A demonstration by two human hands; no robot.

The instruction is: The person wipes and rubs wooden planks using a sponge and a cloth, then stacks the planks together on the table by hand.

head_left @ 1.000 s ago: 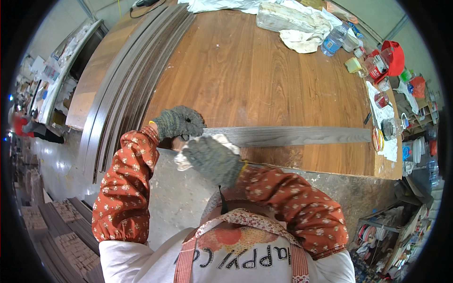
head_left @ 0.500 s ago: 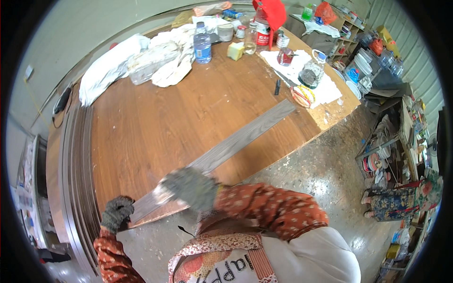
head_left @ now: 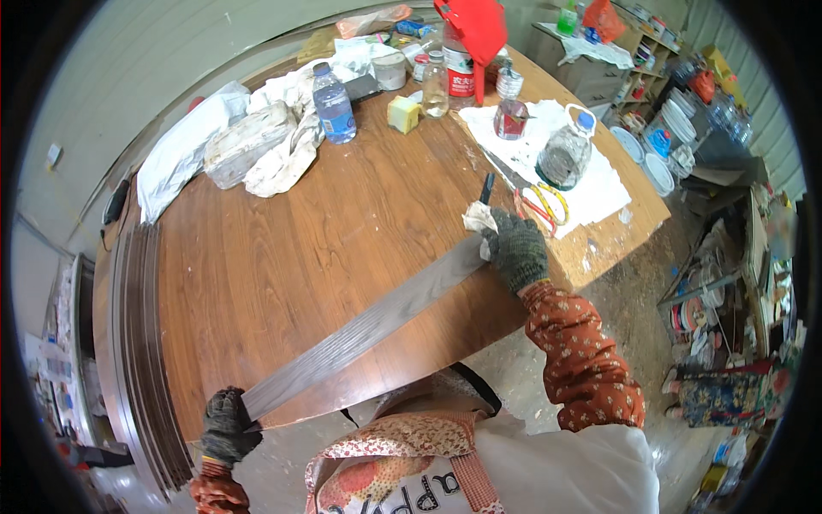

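A long grey wood-grain strip (head_left: 368, 332) lies aslant across the brown tabletop (head_left: 282, 248). My left hand (head_left: 229, 427), in a dark knitted glove, is closed around its near left end at the table's front edge. At the strip's far right end my right hand (head_left: 519, 250), gloved alike, presses a crumpled white cloth (head_left: 479, 218) down; the strip's tip is hidden under it. Just beyond the cloth lies a small black tool (head_left: 487, 188). Scissors (head_left: 548, 206) with red and yellow handles rest to the right of my right hand.
Several dark strips (head_left: 137, 334) are stacked along the table's left side. At the back stand a water bottle (head_left: 334, 104), a yellow sponge (head_left: 402, 114), a jar (head_left: 436, 84) and white bundles (head_left: 248, 141). A jug (head_left: 567, 152) of dark liquid sits on white paper at right.
My right hand has swept with the cloth from near the strip's left end to its far right end. My left hand still grips the near end. The view has shifted slightly.
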